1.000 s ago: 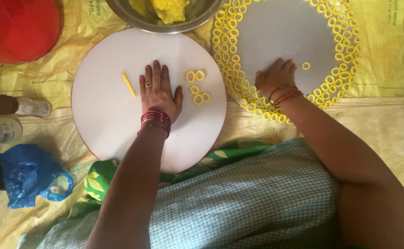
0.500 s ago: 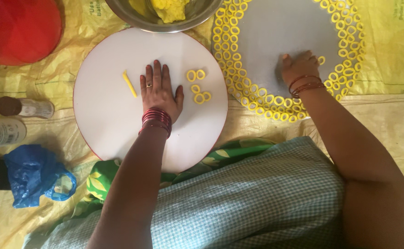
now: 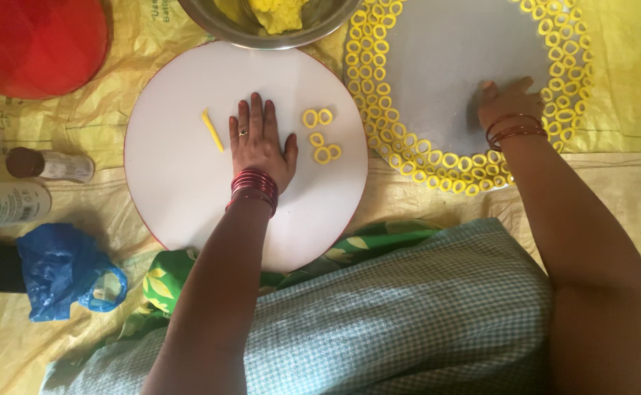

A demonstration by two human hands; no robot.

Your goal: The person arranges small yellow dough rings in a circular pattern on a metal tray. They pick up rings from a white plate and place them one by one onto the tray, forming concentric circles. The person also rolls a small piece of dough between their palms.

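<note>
My left hand [image 3: 260, 143] flat on white board [image 3: 181, 183]: smooth, matt. Beside board, steel bowl [image 3: 262, 33]: shiny metal. Dough rings [image 3: 319, 137] on board: soft, matt yellow. Below board, checked cloth [image 3: 408, 314]: woven. Blue bag [image 3: 61, 271]: crinkled glossy plastic.

A round board [image 3: 181, 197] is lying in front of the person, with the left hand [image 3: 259, 143] resting flat on it. A short dough stick [image 3: 213, 131] is lying just left of that hand and four dough rings [image 3: 319, 136] just right of it. A bowl [image 3: 254, 29] holding dough [image 3: 276, 13] is sitting behind the board. To the right, a round tray [image 3: 445, 80] is lying with rings [image 3: 379, 95] lining its rim, the right hand [image 3: 507, 102] resting on it. Left of the board, a small bottle [image 3: 50, 165] is lying behind a bag [image 3: 61, 269].
</note>
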